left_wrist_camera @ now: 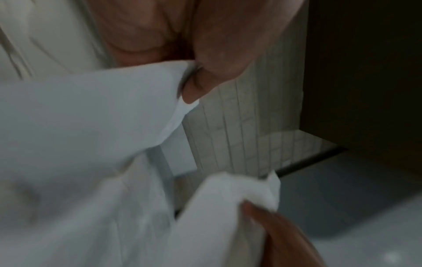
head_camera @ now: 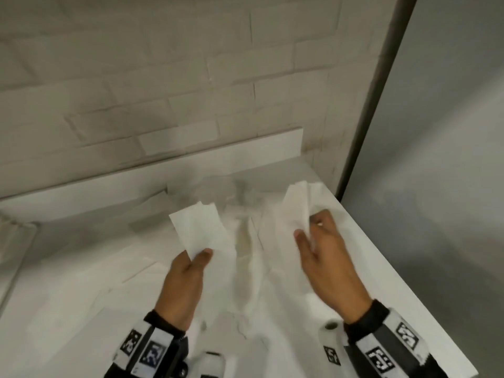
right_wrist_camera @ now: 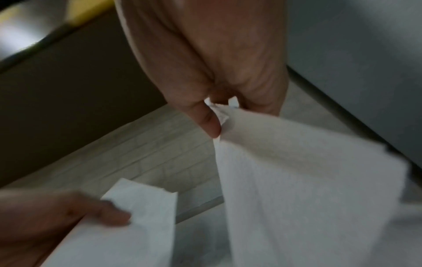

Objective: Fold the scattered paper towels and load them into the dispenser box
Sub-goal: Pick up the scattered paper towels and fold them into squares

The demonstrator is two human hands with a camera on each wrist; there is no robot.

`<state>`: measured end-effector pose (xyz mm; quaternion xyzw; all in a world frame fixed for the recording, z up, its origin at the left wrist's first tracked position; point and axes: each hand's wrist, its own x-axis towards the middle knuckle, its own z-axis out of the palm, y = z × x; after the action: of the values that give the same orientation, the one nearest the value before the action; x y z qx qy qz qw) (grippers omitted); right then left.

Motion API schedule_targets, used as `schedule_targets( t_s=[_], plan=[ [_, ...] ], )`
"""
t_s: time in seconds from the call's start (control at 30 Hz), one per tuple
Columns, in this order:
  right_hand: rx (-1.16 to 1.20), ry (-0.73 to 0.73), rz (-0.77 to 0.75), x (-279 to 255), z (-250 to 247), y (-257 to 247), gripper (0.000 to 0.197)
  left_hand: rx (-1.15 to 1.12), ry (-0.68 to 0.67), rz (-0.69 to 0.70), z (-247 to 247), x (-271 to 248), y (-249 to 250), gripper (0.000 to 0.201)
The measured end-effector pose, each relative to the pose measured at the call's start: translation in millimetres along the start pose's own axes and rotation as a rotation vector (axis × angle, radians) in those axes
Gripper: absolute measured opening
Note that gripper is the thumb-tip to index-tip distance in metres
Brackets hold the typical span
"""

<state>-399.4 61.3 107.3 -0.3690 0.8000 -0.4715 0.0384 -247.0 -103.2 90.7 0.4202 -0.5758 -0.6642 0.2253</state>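
White paper everywhere, pretty much. The left hand (head_camera: 188, 276) has a towel (head_camera: 201, 230) pinched by its near edge between thumb and fingers; the sheet is flat, roughly rectangular, with a doubled far edge, so it looks folded over, and it sticks up and away from the hand. In the left wrist view the same pinch shows up close, thumb (left_wrist_camera: 219, 59) pressed onto soft, matte, slightly blurred paper.

The right hand (head_camera: 327, 257) grips a second towel (head_camera: 300, 205), bunched at the fingers and fanning out beyond them into a crumpled, layered shape. From the right wrist view it hangs down from the thumb (right_wrist_camera: 209, 119) as one long sheet with a faint dimpled texture and a ragged corner at the grip.

Between and below the hands lies a loose pile (head_camera: 245, 268) of more white towels, creased and rumpled, some sheets (head_camera: 90, 285) flatter out to the left. They sit on a smooth white counter (head_camera: 387, 271) whose edge runs diagonally just right of the right hand.

Beyond the hands a white raised ledge (head_camera: 163, 173) meets a wall (head_camera: 163, 77) of pale, matte brick-shaped tiles. Right of the right hand there's a dark vertical strip (head_camera: 381, 91) and a smooth grey panel (head_camera: 450, 132). Both wrists wear bands (head_camera: 147, 353) with black-and-white square markers. Can't make out a dispenser box in any view.
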Motion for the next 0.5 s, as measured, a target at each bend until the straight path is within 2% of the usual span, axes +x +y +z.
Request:
schedule_targets(
  t_s=[0.07,0.1,0.13,0.2,0.27,0.3,0.33,0.4,0.43,0.5],
  plan=[
    [-0.02,-0.199,-0.053,-6.3,13.8,-21.5,0.013,-0.136,-0.212,-0.059,26.2,-19.9,5.8,0.032],
    [0.002,-0.332,-0.042,-12.1,20.4,-29.5,0.026,-0.183,-0.305,-0.102,37.9,-28.3,9.2,0.038],
    [0.03,-0.45,-0.023,-18.0,24.8,-35.7,0.041,-0.196,-0.334,-0.132,45.1,-32.2,11.7,0.044],
    [0.169,-0.599,0.06,-26.7,23.1,-40.3,0.064,-0.194,-0.284,-0.127,46.4,-29.0,10.4,0.048],
    [0.44,-0.623,0.238,-27.0,7.3,-34.9,0.061,-0.208,-0.183,-0.112,39.6,-20.0,3.8,0.033],
    [0.52,-0.564,0.296,-25.7,-2.8,-24.8,0.051,-0.216,-0.146,-0.109,35.5,-16.1,1.0,0.026],
    [0.504,-0.473,0.31,-24.4,-12.2,-10.3,0.039,-0.215,-0.116,-0.115,32.6,-13.8,1.0,0.024],
    [0.201,-0.332,0.306,-22.9,-30.5,28.2,0.028,-0.186,-0.082,-0.121,26.3,-10.3,2.6,0.024],
    [-0.024,-0.332,0.303,-23.7,-36.6,46.3,0.029,-0.169,-0.076,-0.111,23.0,-8.3,4.8,0.023],
    [-0.427,-0.446,0.343,-28.8,-39.4,71.8,0.045,-0.136,-0.062,-0.093,15.3,-4.2,8.4,0.021]
  ],
)
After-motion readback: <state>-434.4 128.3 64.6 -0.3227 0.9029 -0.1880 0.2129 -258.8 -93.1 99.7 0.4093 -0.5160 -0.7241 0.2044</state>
